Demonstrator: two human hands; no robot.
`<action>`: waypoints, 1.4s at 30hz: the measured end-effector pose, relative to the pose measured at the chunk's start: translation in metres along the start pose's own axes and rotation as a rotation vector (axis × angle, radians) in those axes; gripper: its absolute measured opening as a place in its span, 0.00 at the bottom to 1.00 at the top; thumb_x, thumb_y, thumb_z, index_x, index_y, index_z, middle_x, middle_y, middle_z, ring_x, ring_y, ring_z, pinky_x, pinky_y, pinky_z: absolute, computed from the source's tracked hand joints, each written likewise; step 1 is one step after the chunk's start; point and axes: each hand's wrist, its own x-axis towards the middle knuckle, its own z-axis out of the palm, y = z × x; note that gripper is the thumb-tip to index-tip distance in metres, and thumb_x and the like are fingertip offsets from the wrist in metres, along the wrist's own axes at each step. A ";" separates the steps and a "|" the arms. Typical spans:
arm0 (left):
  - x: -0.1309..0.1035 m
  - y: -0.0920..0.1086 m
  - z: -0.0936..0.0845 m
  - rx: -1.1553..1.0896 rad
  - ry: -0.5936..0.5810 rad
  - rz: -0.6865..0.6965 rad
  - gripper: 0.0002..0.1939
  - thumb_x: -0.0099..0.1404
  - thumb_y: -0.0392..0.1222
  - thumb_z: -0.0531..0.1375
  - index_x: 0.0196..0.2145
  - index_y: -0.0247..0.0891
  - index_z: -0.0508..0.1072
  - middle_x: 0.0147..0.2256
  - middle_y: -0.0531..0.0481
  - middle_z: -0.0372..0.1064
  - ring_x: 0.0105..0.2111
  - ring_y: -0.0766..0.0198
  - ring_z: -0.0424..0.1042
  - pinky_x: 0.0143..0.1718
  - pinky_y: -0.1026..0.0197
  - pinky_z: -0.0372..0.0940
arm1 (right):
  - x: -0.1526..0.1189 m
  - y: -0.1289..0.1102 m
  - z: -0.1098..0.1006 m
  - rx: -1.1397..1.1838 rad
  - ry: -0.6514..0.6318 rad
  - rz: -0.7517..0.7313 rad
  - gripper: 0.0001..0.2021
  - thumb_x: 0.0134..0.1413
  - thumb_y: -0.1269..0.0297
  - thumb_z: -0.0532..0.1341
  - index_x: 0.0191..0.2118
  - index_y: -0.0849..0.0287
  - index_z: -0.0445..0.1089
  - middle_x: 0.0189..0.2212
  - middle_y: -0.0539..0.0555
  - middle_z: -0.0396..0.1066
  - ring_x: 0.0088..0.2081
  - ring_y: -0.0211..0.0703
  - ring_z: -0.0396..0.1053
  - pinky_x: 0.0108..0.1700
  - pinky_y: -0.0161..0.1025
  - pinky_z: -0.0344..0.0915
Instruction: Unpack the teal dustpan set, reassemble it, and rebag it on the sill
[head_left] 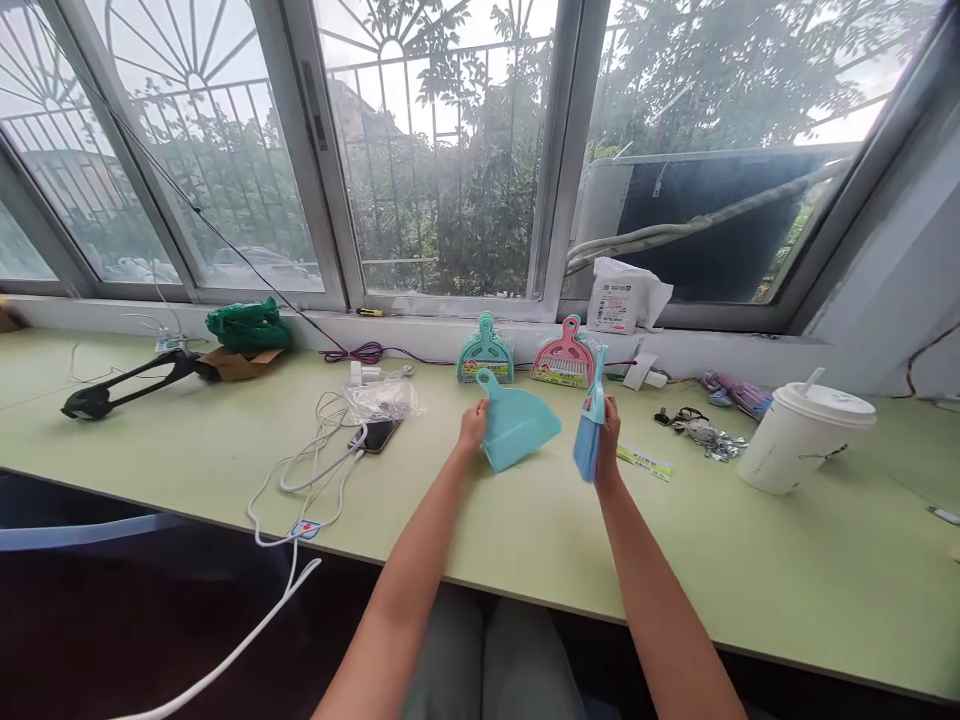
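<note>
My left hand grips a light teal dustpan by its left side, near the handle with the hanging hole. The pan is tilted just over the table. To its right, my right hand holds a small teal hand brush upright, its blue bristles pointing down. The two tools are apart. A printed paper label strip lies on the table just right of the brush. Behind them stand a packaged teal dustpan set and a packaged pink dustpan set, against the sill.
On the right are a white lidded cup with a straw and crumpled silver wrapping. White cables, a phone and clear plastic lie to the left. Beyond are a green bag and a black frame.
</note>
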 end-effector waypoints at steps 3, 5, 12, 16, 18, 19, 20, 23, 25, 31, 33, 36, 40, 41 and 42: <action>0.010 -0.020 -0.029 0.338 -0.077 -0.082 0.20 0.69 0.49 0.46 0.42 0.40 0.76 0.44 0.43 0.74 0.44 0.55 0.71 0.42 0.59 0.61 | 0.007 0.009 -0.019 -0.484 -0.056 -0.040 0.22 0.64 0.51 0.45 0.30 0.59 0.67 0.35 0.58 0.64 0.41 0.48 0.62 0.42 0.42 0.58; 0.011 -0.028 -0.041 0.453 -0.126 -0.106 0.17 0.67 0.48 0.50 0.41 0.42 0.76 0.46 0.43 0.73 0.47 0.53 0.70 0.44 0.58 0.60 | 0.004 0.019 -0.025 -0.781 -0.225 -0.037 0.19 0.63 0.57 0.48 0.32 0.62 0.70 0.38 0.62 0.66 0.45 0.52 0.62 0.44 0.44 0.57; 0.009 -0.031 -0.041 0.562 -0.053 -0.177 0.21 0.58 0.58 0.59 0.43 0.41 0.73 0.47 0.43 0.72 0.50 0.53 0.68 0.44 0.59 0.60 | -0.016 0.034 -0.011 -1.101 -0.558 0.055 0.17 0.62 0.62 0.50 0.44 0.68 0.71 0.44 0.69 0.69 0.48 0.57 0.64 0.48 0.49 0.55; 0.008 -0.028 -0.041 0.557 -0.062 -0.184 0.14 0.59 0.50 0.61 0.40 0.42 0.74 0.45 0.45 0.73 0.47 0.56 0.70 0.41 0.61 0.61 | -0.017 0.025 -0.001 -1.118 -0.529 0.134 0.22 0.56 0.51 0.56 0.43 0.68 0.72 0.43 0.69 0.71 0.48 0.59 0.64 0.49 0.51 0.54; 0.008 -0.027 -0.041 0.572 -0.052 -0.192 0.12 0.59 0.49 0.60 0.38 0.42 0.74 0.44 0.44 0.73 0.46 0.55 0.71 0.40 0.61 0.61 | -0.015 0.021 -0.001 -1.083 -0.575 0.201 0.20 0.53 0.52 0.58 0.41 0.66 0.73 0.42 0.68 0.72 0.48 0.58 0.65 0.48 0.50 0.54; 0.008 -0.027 -0.041 0.576 -0.049 -0.196 0.12 0.60 0.49 0.60 0.38 0.41 0.74 0.44 0.43 0.73 0.45 0.54 0.71 0.39 0.60 0.61 | -0.015 0.020 -0.002 -1.065 -0.603 0.232 0.19 0.51 0.54 0.59 0.39 0.66 0.74 0.41 0.67 0.72 0.48 0.58 0.66 0.48 0.49 0.54; 0.008 -0.027 -0.041 0.578 -0.052 -0.197 0.11 0.60 0.49 0.59 0.37 0.41 0.74 0.43 0.43 0.73 0.45 0.54 0.71 0.38 0.60 0.61 | -0.014 0.019 -0.003 -1.051 -0.625 0.258 0.17 0.49 0.55 0.61 0.38 0.65 0.74 0.41 0.66 0.72 0.47 0.57 0.66 0.47 0.49 0.55; 0.008 -0.025 -0.035 0.584 -0.104 -0.154 0.10 0.62 0.47 0.57 0.37 0.41 0.73 0.42 0.44 0.74 0.43 0.54 0.71 0.37 0.60 0.61 | -0.010 0.015 -0.008 -1.005 -0.577 0.279 0.14 0.47 0.59 0.62 0.37 0.62 0.74 0.41 0.64 0.72 0.46 0.56 0.67 0.46 0.47 0.55; 0.005 -0.021 -0.026 0.596 -0.159 -0.091 0.10 0.63 0.46 0.55 0.37 0.42 0.72 0.41 0.45 0.74 0.42 0.55 0.72 0.37 0.60 0.61 | -0.009 0.012 -0.008 -0.937 -0.488 0.246 0.12 0.50 0.59 0.59 0.38 0.61 0.73 0.43 0.62 0.72 0.47 0.53 0.67 0.47 0.46 0.55; -0.023 0.018 0.024 0.620 -0.384 0.145 0.15 0.67 0.47 0.47 0.38 0.41 0.71 0.41 0.45 0.74 0.41 0.56 0.71 0.38 0.60 0.61 | -0.018 0.007 0.009 -0.798 -0.514 0.072 0.10 0.55 0.58 0.59 0.39 0.55 0.73 0.43 0.57 0.73 0.48 0.49 0.66 0.49 0.44 0.53; -0.033 0.031 0.034 0.597 -0.481 0.228 0.16 0.68 0.46 0.44 0.40 0.42 0.71 0.40 0.46 0.74 0.40 0.56 0.71 0.38 0.60 0.61 | -0.021 0.008 0.013 -0.810 -0.558 0.037 0.09 0.55 0.59 0.60 0.38 0.56 0.73 0.44 0.57 0.73 0.48 0.49 0.65 0.49 0.43 0.53; -0.040 0.039 0.033 0.592 -0.470 0.342 0.14 0.66 0.40 0.46 0.40 0.43 0.71 0.39 0.49 0.73 0.40 0.58 0.71 0.40 0.60 0.61 | -0.020 0.010 0.011 -0.800 -0.609 0.043 0.07 0.55 0.60 0.61 0.37 0.55 0.74 0.44 0.55 0.73 0.48 0.48 0.65 0.49 0.42 0.53; -0.037 0.034 0.019 0.614 -0.222 0.591 0.16 0.61 0.37 0.56 0.48 0.42 0.67 0.48 0.44 0.67 0.49 0.55 0.65 0.47 0.57 0.59 | -0.016 0.009 0.008 -0.735 -0.648 0.107 0.08 0.55 0.59 0.61 0.37 0.53 0.75 0.45 0.52 0.73 0.48 0.46 0.66 0.48 0.40 0.55; -0.036 0.032 0.017 0.627 -0.210 0.652 0.18 0.61 0.35 0.57 0.49 0.42 0.67 0.49 0.43 0.65 0.51 0.54 0.63 0.50 0.56 0.58 | -0.016 0.009 0.009 -0.717 -0.653 0.109 0.08 0.55 0.58 0.61 0.37 0.53 0.75 0.45 0.52 0.73 0.48 0.46 0.67 0.47 0.40 0.55; -0.034 0.030 0.016 0.644 -0.226 0.697 0.18 0.61 0.33 0.56 0.49 0.42 0.67 0.50 0.43 0.64 0.52 0.54 0.62 0.51 0.55 0.57 | -0.016 0.009 0.009 -0.698 -0.660 0.105 0.08 0.54 0.58 0.61 0.37 0.53 0.76 0.45 0.52 0.73 0.48 0.45 0.67 0.47 0.39 0.55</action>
